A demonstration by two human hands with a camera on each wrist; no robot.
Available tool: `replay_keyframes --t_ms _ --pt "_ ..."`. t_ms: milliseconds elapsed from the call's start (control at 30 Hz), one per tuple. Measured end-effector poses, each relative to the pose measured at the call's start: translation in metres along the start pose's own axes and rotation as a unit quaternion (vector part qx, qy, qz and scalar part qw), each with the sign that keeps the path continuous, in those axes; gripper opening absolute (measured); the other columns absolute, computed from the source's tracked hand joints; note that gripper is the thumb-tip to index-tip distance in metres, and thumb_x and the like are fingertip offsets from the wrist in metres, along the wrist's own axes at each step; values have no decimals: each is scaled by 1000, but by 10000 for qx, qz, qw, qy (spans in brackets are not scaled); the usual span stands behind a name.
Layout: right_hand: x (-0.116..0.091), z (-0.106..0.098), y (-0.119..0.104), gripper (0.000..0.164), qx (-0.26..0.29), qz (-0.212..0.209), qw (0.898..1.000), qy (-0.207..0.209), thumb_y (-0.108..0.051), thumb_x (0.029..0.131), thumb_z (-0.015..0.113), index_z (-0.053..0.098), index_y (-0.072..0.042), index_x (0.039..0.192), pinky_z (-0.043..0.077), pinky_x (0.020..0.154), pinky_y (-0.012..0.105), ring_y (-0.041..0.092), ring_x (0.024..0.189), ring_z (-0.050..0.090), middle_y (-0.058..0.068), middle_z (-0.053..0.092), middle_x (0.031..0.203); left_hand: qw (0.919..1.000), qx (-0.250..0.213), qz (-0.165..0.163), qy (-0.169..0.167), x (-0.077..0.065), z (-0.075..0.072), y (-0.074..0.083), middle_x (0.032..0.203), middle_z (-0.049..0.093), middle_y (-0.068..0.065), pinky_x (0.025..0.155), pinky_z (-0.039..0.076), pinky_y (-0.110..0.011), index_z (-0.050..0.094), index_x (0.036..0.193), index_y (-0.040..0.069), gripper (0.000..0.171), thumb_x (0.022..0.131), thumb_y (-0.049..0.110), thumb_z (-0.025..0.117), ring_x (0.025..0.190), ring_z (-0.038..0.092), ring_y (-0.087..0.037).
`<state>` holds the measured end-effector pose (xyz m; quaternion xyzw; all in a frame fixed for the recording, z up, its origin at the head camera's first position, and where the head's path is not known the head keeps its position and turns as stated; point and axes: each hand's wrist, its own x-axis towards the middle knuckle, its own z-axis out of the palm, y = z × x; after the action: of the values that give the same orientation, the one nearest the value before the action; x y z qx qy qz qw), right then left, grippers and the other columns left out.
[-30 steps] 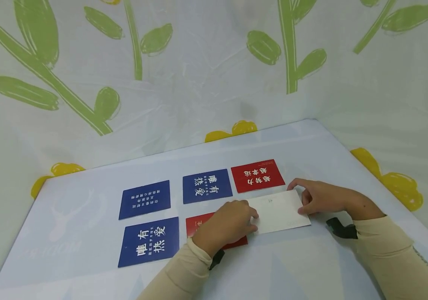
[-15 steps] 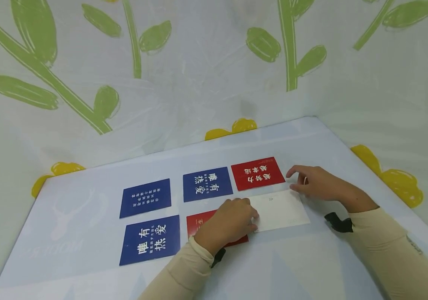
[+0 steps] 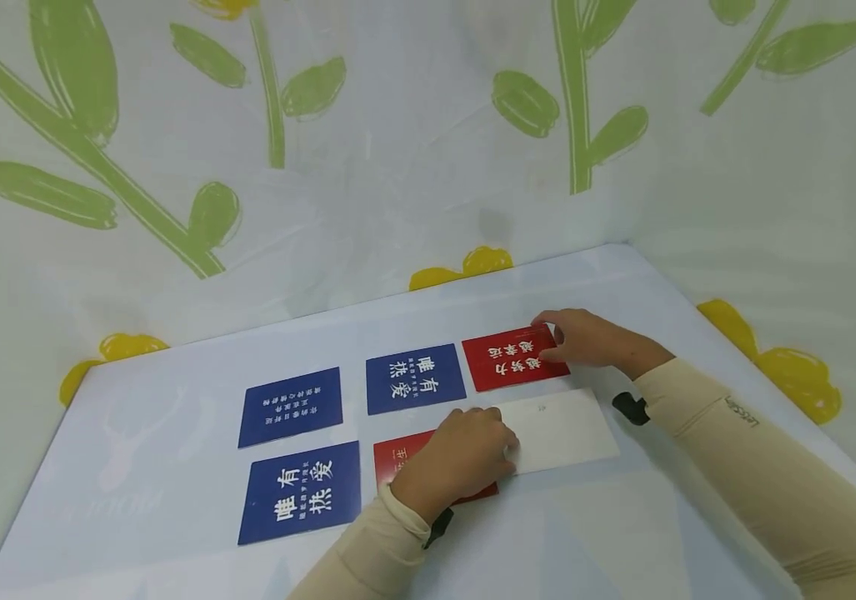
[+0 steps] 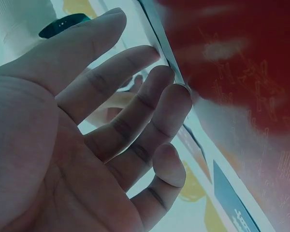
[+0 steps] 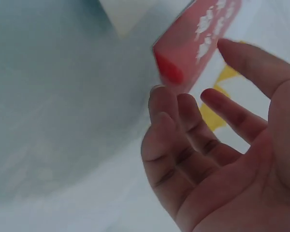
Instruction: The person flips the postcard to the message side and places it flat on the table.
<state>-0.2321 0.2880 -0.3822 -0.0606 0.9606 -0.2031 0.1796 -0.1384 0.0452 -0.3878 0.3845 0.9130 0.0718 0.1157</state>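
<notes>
In the head view my left hand (image 3: 467, 454) lies over the front red card (image 3: 395, 454), its fingertips at the left edge of a white card (image 3: 563, 429). The left wrist view shows its fingers (image 4: 171, 116) loosely bent beside the edge of a red printed surface (image 4: 241, 72). My right hand (image 3: 594, 337) is spread at the right end of the back red card (image 3: 506, 358), which carries white characters. In the right wrist view its thumb and fingers (image 5: 162, 140) stand around that card's end (image 5: 183, 53) without a visible pinch.
To the left lie several blue cards with white writing: one at the back middle (image 3: 416, 379), one at the back left (image 3: 290, 407), one at the front left (image 3: 300, 493). They rest flat on a pale printed tabletop (image 3: 142, 467). A leaf-patterned fabric (image 3: 397, 150) rises behind.
My right hand has left the white card's right edge and moved up and left to the back red card. The left hand has stayed in place. The camera has tilted slightly.
</notes>
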Motion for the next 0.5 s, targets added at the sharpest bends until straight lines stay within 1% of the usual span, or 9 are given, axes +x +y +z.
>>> replay_keyframes --t_ms 133,233,300,500 --pt "4 2 0 71 -109 129 9998 -121 -25 87 77 44 -8 148 59 85 40 30 110 55 17 61 122 10000 80 34 19 0 0 3 103 73 2 85 55 -33 78 114 27 39 77 38 85 85 63 -12" --pt "6 3 1 76 -205 190 9995 -176 -25 86 78 41 -8 150 57 91 46 33 114 54 21 59 129 9999 122 55 44 1 0 4 103 74 2 86 55 -34 78 114 27 39 78 39 85 86 64 -12" --pt "7 3 2 77 -245 225 9992 -207 -25 85 78 41 -7 150 57 92 47 33 115 53 22 58 131 9998 144 67 75 1 1 4 103 74 2 86 55 -34 78 113 27 39 78 39 85 86 65 -12" --pt "9 4 8 77 -69 302 9993 -186 -26 85 79 41 -7 149 57 90 46 34 115 53 22 57 130 9997 186 94 130 1 0 5 103 74 2 87 55 -34 78 113 26 38 78 40 85 87 66 -13"
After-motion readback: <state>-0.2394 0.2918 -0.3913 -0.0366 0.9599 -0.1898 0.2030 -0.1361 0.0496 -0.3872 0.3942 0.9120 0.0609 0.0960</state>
